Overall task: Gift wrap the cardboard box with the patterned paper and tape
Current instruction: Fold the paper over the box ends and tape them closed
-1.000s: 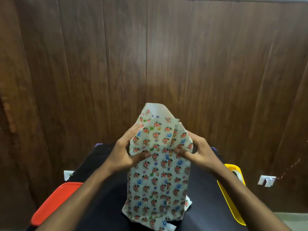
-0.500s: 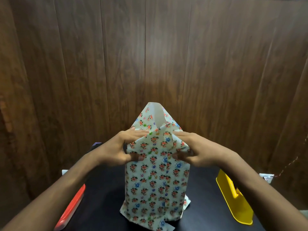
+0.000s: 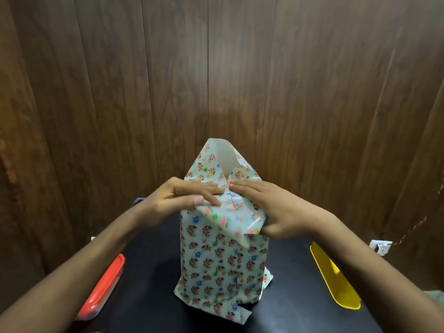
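1. Box (image 3: 223, 260) stands upright at the middle of the black table (image 3: 153, 296), fully covered in floral paper (image 3: 216, 272); no cardboard shows.
2. Paper's bottom edge flares out loose on the table at the box's foot, with a small flap sticking toward you at the front right.
3. At the top, a far flap (image 3: 216, 162) stands up in a tapered point, its plain white inside facing you.
4. A near flap (image 3: 233, 219) hangs bent over the top front edge, blurred, glossy.
5. Your left hand (image 3: 185, 198) lies on the box top, fingers straight and flat, pressing paper down; thumb along the top left front edge.
6. Your right hand (image 3: 271, 210) lies on the top right, fingers stretched flat toward the middle; thumb is under the near flap at the right front corner, so the flap is pinched between thumb and palm side.
7. Fingertips of both hands nearly meet at the top's middle, just in front of the standing flap.
8. Red tray (image 3: 103, 289) sits at the table's left edge, well apart from the box, partly behind your left forearm.
9. Yellow tray (image 3: 334, 282) sits at the right edge, also well apart.
10. Wood-panel wall (image 3: 216, 68) behind; a white socket (image 3: 380, 246) low at right.
11. Tape: can't spot any.
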